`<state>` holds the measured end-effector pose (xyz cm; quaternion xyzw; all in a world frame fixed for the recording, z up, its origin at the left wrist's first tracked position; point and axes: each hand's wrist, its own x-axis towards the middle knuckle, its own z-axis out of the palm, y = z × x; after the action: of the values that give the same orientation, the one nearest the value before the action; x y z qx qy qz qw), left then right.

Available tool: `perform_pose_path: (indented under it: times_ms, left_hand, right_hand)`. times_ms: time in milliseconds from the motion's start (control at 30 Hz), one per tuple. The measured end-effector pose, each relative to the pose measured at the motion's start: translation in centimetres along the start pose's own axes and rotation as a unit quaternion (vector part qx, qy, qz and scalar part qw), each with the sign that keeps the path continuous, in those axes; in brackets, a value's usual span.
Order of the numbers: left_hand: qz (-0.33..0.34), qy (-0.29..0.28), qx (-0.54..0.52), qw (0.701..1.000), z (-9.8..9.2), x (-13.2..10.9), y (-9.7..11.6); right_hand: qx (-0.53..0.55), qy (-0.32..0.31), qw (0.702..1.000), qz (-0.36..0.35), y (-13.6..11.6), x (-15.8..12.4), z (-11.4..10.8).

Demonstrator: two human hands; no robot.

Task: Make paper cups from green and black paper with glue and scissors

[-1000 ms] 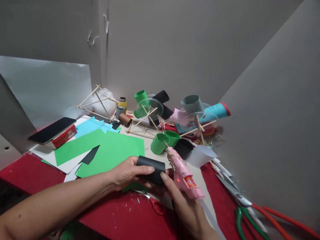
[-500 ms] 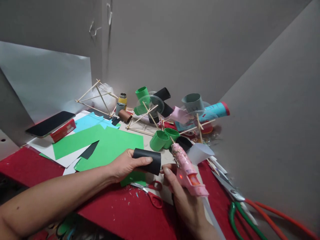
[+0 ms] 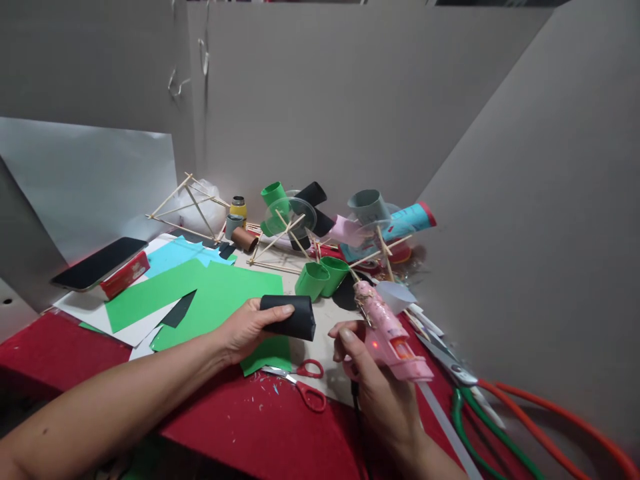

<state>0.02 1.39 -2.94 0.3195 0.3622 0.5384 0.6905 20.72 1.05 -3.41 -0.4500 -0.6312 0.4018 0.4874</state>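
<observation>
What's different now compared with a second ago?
The right hand has let go of the black tube and drawn away to the right, carrying the pink glue gun with it. More of the red-handled scissors now shows below the tube. Unchanged: the left hand holds the tube, and the two green tubes sit where they were.

Grey walls (image 3: 350,100) enclosed a red counter (image 3: 215,417); white hooks (image 3: 205,63) hung near the left corner, in shade.
</observation>
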Motion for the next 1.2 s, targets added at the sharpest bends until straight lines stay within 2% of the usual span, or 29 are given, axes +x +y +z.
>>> perform_pose_path:
  times_ms: [300, 433, 633, 900, 1200]
  left_hand:
    - [0.008, 0.011, 0.009, 1.000, -0.3, 0.5, -0.2]
    - [0.028, 0.020, 0.011, 0.999, -0.4, 0.7, 0.0]
    - [0.034, 0.015, 0.022, 0.999, -0.6, 0.8, 0.2]
    - [0.047, 0.005, 0.106, 0.993, -0.6, 0.8, -0.1]
    - [0.061, 0.007, 0.176, 0.982, -0.5, 0.6, 0.2]
  right_hand:
    - [0.184, -0.010, 0.982, 0.043, -1.4, 1.8, 0.2]
    - [0.199, -0.020, 0.979, 0.048, -1.6, 2.6, -0.2]
    - [0.227, -0.026, 0.972, 0.060, -0.4, 2.6, 0.2]
    - [0.246, -0.052, 0.964, 0.089, -0.2, 2.0, 0.1]
    - [0.260, -0.034, 0.961, 0.089, -0.1, 2.0, 0.1]
